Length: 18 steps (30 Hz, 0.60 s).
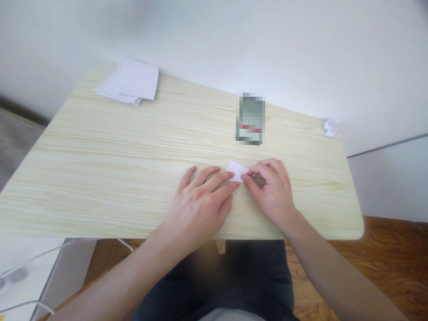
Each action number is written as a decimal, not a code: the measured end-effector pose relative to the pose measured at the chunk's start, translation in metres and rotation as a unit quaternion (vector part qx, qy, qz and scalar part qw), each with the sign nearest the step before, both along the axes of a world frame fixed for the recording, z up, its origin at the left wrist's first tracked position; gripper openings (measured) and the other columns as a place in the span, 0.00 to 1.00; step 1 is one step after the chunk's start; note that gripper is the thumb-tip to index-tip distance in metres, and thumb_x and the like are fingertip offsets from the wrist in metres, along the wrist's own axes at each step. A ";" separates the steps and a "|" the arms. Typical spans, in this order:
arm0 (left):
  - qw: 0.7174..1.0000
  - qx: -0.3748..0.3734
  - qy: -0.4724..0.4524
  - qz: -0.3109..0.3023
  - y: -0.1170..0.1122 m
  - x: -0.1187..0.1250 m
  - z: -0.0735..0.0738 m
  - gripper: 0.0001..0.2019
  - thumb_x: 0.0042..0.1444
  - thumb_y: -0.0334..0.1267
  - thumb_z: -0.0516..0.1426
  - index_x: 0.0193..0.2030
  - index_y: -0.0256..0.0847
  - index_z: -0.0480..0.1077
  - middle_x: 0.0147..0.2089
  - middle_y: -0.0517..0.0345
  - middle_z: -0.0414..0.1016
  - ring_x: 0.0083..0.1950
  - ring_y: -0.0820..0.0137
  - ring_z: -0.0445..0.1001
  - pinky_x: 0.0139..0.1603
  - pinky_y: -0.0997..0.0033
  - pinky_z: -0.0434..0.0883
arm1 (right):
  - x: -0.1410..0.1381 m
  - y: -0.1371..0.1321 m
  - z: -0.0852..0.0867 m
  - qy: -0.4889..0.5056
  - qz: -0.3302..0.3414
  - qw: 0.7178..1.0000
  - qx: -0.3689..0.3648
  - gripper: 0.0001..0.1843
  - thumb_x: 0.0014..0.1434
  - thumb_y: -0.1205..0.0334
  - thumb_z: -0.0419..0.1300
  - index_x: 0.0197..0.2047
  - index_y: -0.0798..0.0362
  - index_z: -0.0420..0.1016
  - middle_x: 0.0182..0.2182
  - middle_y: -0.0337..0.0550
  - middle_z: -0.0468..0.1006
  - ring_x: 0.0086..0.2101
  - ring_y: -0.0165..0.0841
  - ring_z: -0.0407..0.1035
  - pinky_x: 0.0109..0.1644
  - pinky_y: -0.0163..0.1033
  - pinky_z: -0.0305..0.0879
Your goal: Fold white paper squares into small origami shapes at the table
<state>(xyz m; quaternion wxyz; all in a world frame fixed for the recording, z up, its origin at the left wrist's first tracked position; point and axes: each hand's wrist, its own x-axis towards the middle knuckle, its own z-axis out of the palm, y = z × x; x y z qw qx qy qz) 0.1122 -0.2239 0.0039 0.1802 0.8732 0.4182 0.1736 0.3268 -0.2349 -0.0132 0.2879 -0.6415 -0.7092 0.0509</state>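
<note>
A small folded piece of white paper point(236, 171) lies on the light wooden table point(100, 169) near its front edge. My left hand point(200, 200) rests flat on the table with its fingers stretched out, the fingertips pressing the paper's left side. My right hand point(272, 189) is curled, its thumb and forefinger pinching the paper's right edge. Most of the paper is hidden under my fingers.
A stack of white paper sheets point(130, 82) lies at the far left corner. A blurred-out upright object point(250, 118) stands behind my hands. Crumpled white paper point(331, 127) sits at the far right corner. White cables point(30, 263) hang at the lower left.
</note>
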 end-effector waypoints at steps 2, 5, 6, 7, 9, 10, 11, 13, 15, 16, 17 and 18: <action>1.000 0.002 0.003 0.007 -0.004 0.001 0.000 0.17 0.69 0.38 0.53 0.60 0.56 0.75 0.67 0.64 0.74 0.71 0.56 0.65 0.74 0.42 0.54 | 0.001 -0.003 -0.001 -0.011 -0.005 1.000 0.008 0.05 0.65 0.57 0.65 0.39 0.47 0.80 0.40 0.45 0.76 0.45 0.43 0.69 0.50 0.52 0.66; 1.000 0.004 0.009 0.020 -0.011 0.003 0.001 0.17 0.69 0.39 0.54 0.61 0.57 0.74 0.67 0.64 0.74 0.71 0.55 0.65 0.74 0.40 0.52 | 0.000 -0.006 -0.003 -0.023 -0.018 0.999 0.015 0.06 0.65 0.55 0.65 0.40 0.47 0.81 0.40 0.45 0.77 0.45 0.43 0.69 0.51 0.52 0.66; 1.000 0.004 0.010 0.023 -0.014 0.004 0.001 0.17 0.69 0.39 0.54 0.61 0.57 0.74 0.67 0.64 0.73 0.71 0.55 0.65 0.75 0.39 0.51 | -0.001 -0.007 -0.003 -0.025 -0.022 0.999 0.019 0.07 0.65 0.55 0.65 0.40 0.47 0.82 0.39 0.45 0.77 0.45 0.43 0.69 0.51 0.52 0.66; 1.000 0.005 0.010 0.026 -0.017 0.005 0.001 0.17 0.69 0.40 0.54 0.61 0.56 0.74 0.67 0.64 0.74 0.71 0.54 0.65 0.75 0.38 0.51 | -0.001 -0.008 -0.004 -0.027 -0.026 0.999 0.022 0.07 0.66 0.55 0.65 0.40 0.47 0.82 0.39 0.45 0.77 0.45 0.43 0.69 0.51 0.51 0.66; 0.999 0.007 0.009 0.032 -0.023 0.007 0.001 0.17 0.69 0.40 0.54 0.62 0.55 0.73 0.66 0.63 0.74 0.70 0.54 0.66 0.75 0.36 0.49 | -0.003 -0.010 -0.005 -0.031 -0.026 0.999 0.026 0.07 0.66 0.55 0.64 0.41 0.47 0.83 0.40 0.44 0.78 0.45 0.43 0.69 0.51 0.51 0.66; 0.999 0.008 0.008 0.035 -0.025 0.008 0.000 0.18 0.69 0.40 0.54 0.62 0.55 0.73 0.66 0.62 0.74 0.69 0.54 0.66 0.74 0.36 0.49 | -0.003 -0.011 -0.006 -0.033 -0.025 0.999 0.026 0.07 0.65 0.54 0.65 0.41 0.47 0.83 0.40 0.44 0.79 0.45 0.43 0.69 0.51 0.51 0.66; 0.999 0.009 0.007 0.037 -0.028 0.008 0.000 0.18 0.69 0.41 0.54 0.63 0.55 0.73 0.66 0.62 0.75 0.69 0.54 0.67 0.74 0.36 0.49 | -0.004 -0.013 -0.006 -0.033 -0.024 0.999 0.027 0.08 0.65 0.53 0.66 0.42 0.47 0.83 0.41 0.44 0.79 0.46 0.43 0.69 0.52 0.51 0.66; 0.999 0.010 0.002 0.040 -0.031 0.008 -0.002 0.18 0.69 0.41 0.54 0.63 0.55 0.73 0.65 0.62 0.75 0.68 0.54 0.67 0.74 0.36 0.49 | -0.004 -0.015 -0.007 -0.034 -0.024 0.999 0.028 0.09 0.63 0.52 0.67 0.43 0.47 0.83 0.43 0.44 0.80 0.47 0.44 0.70 0.53 0.51 0.65; 0.999 0.013 -0.006 0.041 -0.033 0.006 -0.005 0.18 0.69 0.40 0.54 0.62 0.55 0.73 0.65 0.63 0.75 0.68 0.55 0.67 0.75 0.38 0.49 | -0.004 -0.017 -0.007 -0.036 -0.024 0.999 0.028 0.10 0.62 0.51 0.68 0.43 0.46 0.83 0.44 0.44 0.80 0.48 0.44 0.69 0.54 0.51 0.65; 0.999 0.014 -0.010 0.041 -0.033 0.006 -0.006 0.18 0.69 0.40 0.54 0.62 0.54 0.73 0.66 0.63 0.75 0.68 0.56 0.67 0.75 0.38 0.49 | -0.004 -0.019 -0.007 -0.037 -0.024 0.999 0.026 0.10 0.62 0.51 0.68 0.44 0.46 0.83 0.45 0.44 0.80 0.48 0.44 0.69 0.54 0.52 0.64; 0.999 0.014 -0.015 0.043 -0.033 0.005 -0.007 0.18 0.69 0.40 0.54 0.63 0.53 0.73 0.66 0.64 0.75 0.68 0.57 0.68 0.75 0.39 0.49 | -0.004 -0.020 -0.006 -0.040 -0.024 0.999 0.024 0.10 0.63 0.51 0.67 0.44 0.46 0.83 0.46 0.44 0.80 0.49 0.44 0.69 0.55 0.52 0.64; 0.999 0.015 -0.020 0.045 -0.033 0.003 -0.008 0.18 0.69 0.40 0.54 0.63 0.53 0.73 0.66 0.64 0.75 0.69 0.57 0.68 0.75 0.40 0.50 | -0.004 -0.021 -0.006 -0.042 -0.024 0.999 0.021 0.11 0.63 0.51 0.67 0.45 0.46 0.83 0.46 0.44 0.80 0.49 0.44 0.69 0.55 0.52 0.63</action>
